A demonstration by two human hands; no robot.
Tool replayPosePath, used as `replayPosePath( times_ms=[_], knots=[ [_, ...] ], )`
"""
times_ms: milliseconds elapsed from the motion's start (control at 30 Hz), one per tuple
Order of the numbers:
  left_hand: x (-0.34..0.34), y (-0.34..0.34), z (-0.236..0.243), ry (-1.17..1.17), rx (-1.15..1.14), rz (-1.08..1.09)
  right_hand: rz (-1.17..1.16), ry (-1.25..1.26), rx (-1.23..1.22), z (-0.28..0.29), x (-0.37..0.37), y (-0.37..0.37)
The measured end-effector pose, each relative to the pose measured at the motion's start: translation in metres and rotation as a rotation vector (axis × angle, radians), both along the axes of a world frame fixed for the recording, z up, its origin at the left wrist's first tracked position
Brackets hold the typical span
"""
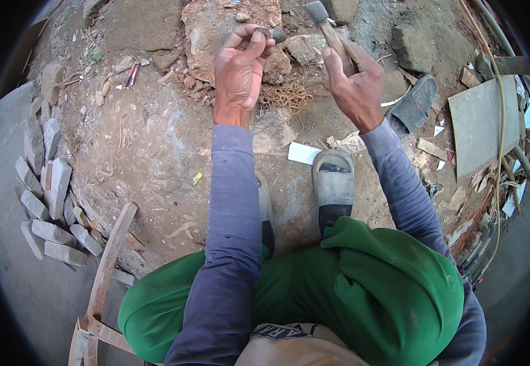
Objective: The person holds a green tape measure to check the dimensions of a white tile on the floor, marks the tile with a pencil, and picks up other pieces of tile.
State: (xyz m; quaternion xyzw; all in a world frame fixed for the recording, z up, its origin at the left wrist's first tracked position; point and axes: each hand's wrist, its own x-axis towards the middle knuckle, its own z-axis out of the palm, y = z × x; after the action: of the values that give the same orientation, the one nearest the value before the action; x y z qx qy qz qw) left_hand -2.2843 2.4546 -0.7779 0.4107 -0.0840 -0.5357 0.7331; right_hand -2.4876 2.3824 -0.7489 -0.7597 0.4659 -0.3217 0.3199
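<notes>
- The left hand is hanging near 12 o'clock, its thumb and index finger pinching a small dark lump; whether this is the end of a longer tool, I cannot tell.
- The right hand is lying toward 1 o'clock, fingers wrapping a hammer whose blocky head is pointing up to 12 o'clock.
- The hammer is probably carrying most of its weight in the head, so a hold low on its stiff wooden handle should be giving a fuller swing, one nearer the head more control; dust may be making it slippery.
- The lump is looking hard, light enough for a pinch and hardly fragile; its sides are seeming the best place for fingertips.
- A rough reddish block is sitting around 11 to 12 o'clock on dusty, uneven ground.
- Cut grey stones are piling up at 9 o'clock, while a wooden frame is leaning at 8.
- A loose sandal is lying at 2 o'clock, a flat board beyond it.
</notes>
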Motion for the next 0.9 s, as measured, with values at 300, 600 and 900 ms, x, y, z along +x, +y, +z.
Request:
replayPosePath(
  times_ms=[300, 600, 900],
  knots=[
    [-0.001, -0.004, 0.005, 0.010, 0.006, -0.020, 0.122, -0.002, -0.001, 0.011, 0.005, 0.014],
    [0.095, -0.041, 0.048, -0.265, 0.090, 0.257, 0.090, 0.241, 0.147, -0.018, -0.024, 0.065],
    [0.050, 0.042, -0.006, -0.156, 0.455, 0.328, 0.347, 0.389, 0.608, -0.015, 0.079, 0.073]
  ],
)
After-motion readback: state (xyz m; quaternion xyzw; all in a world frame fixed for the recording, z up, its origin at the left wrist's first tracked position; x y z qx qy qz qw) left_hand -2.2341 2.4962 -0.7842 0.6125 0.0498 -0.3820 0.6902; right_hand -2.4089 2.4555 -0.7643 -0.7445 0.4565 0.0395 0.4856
